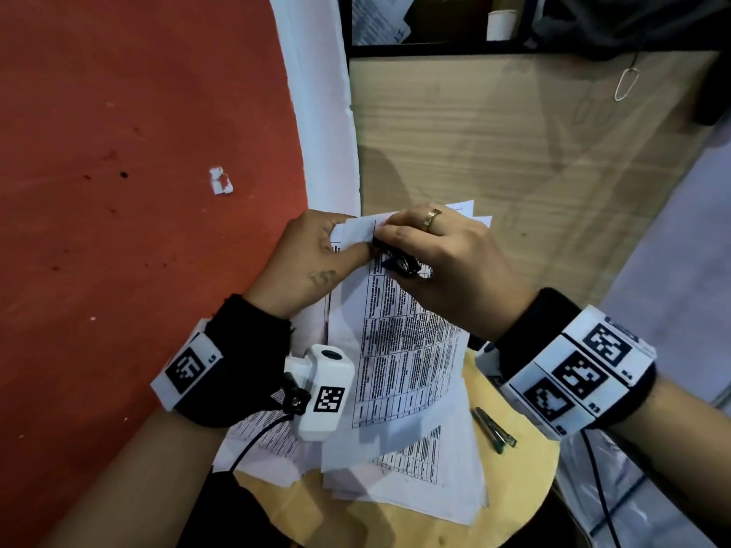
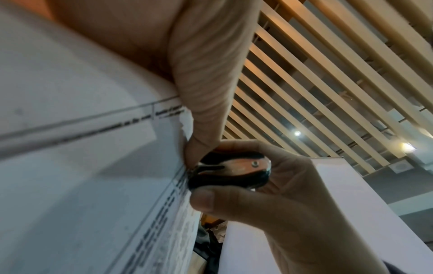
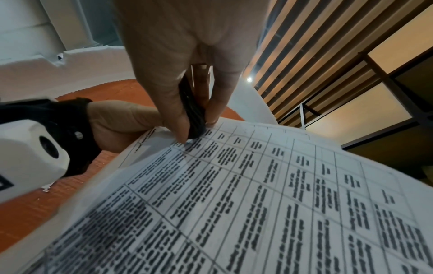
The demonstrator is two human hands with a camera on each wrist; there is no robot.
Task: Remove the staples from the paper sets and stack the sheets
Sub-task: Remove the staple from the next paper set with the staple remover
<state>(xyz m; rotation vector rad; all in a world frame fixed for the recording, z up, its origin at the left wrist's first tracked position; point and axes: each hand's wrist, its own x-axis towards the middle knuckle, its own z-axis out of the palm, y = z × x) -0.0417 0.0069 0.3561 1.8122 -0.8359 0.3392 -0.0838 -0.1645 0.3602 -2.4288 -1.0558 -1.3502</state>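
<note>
Squeezing the remover (image 2: 230, 171) between right hand (image 1: 447, 267) thumb and fingers, claws at the held set (image 1: 407, 342) near its top corner; left hand (image 1: 312, 263) pinching that corner. Below, loose sheets (image 1: 399, 480) piled unevenly on the stool (image 1: 526, 480) (staple itself unseen). Probably midway, squaring up left.

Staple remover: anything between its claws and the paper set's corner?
Nothing visible. In the left wrist view the staple remover, pinched in the right hand, has its claws at the paper set corner the left hand holds; the staple itself is hidden.
</note>
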